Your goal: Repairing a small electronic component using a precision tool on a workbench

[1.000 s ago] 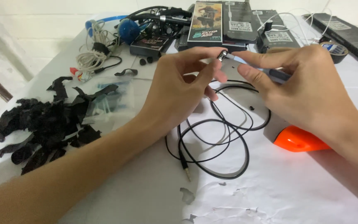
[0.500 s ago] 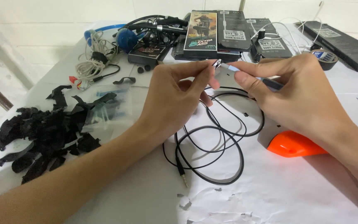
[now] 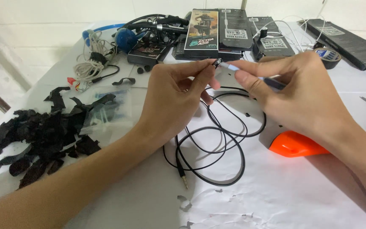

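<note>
My left hand [image 3: 175,98] pinches a small earbud end [image 3: 217,63] of a black earphone cable [image 3: 217,140] between thumb and forefinger. The cable loops on the white table below, and its jack plug [image 3: 183,176] lies near the front. My right hand [image 3: 295,93] holds a thin pen-like tool [image 3: 255,76] with a pale tip that touches the earbud end. Both hands meet above the cable coils.
A pile of black scraps [image 3: 39,135] and a clear plastic bag [image 3: 106,116] lie at left. Flat black boxes [image 3: 229,32], blue headphones [image 3: 126,38], white cables [image 3: 90,68] and a tape roll [image 3: 328,56] sit at the back. An orange tool [image 3: 306,144] lies under my right wrist.
Both hands have stayed together at the earbud end. The view has shifted slightly, and the hands sit a little lower and more to the right.
</note>
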